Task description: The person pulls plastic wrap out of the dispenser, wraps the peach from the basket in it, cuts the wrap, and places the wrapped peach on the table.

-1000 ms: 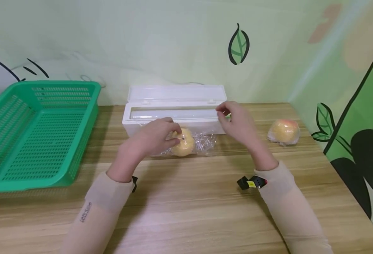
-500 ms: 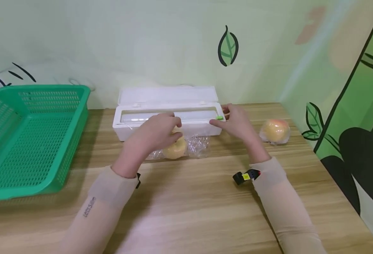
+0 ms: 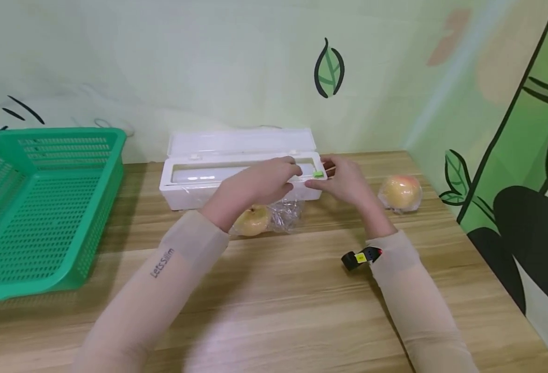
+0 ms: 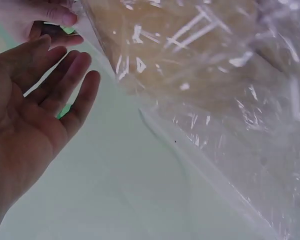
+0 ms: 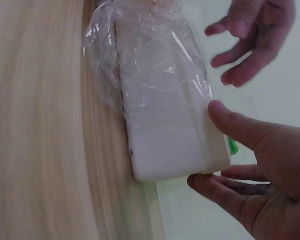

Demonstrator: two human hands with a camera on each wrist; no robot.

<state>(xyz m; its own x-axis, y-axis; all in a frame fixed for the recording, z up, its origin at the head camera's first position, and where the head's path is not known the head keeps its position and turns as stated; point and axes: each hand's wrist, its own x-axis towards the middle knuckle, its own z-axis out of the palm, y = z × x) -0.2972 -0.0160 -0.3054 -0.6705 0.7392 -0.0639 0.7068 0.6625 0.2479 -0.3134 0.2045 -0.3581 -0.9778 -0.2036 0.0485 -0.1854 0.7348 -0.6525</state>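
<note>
A white cling film dispenser (image 3: 181, 198) lies with its lid (image 3: 241, 141) raised and a film roll inside. My right hand (image 3: 346, 181) grips its right end, thumb on the front edge and fingers around the end, beside a green slide cutter (image 3: 318, 174). Over the dispenser's front edge hovers my left hand (image 3: 267, 182), its fingers loosely bent with nothing between them in the left wrist view. Clear film (image 5: 162, 70) drapes down the front. A round yellow fruit (image 3: 251, 221) with a stem, apple-like, sits under crumpled film (image 3: 285, 215) before the dispenser, partly hidden by my left hand.
A green plastic basket (image 3: 97, 243) stands on the left of the wooden table (image 3: 274, 311). Toward the right edge sits a yellow-red fruit (image 3: 401, 191) wrapped in film. The painted wall (image 3: 236, 67) rises directly behind the dispenser.
My left hand has left the fruit and moved up and right, toward the cutter end. My right hand has shifted from the dispenser's top onto its right end.
</note>
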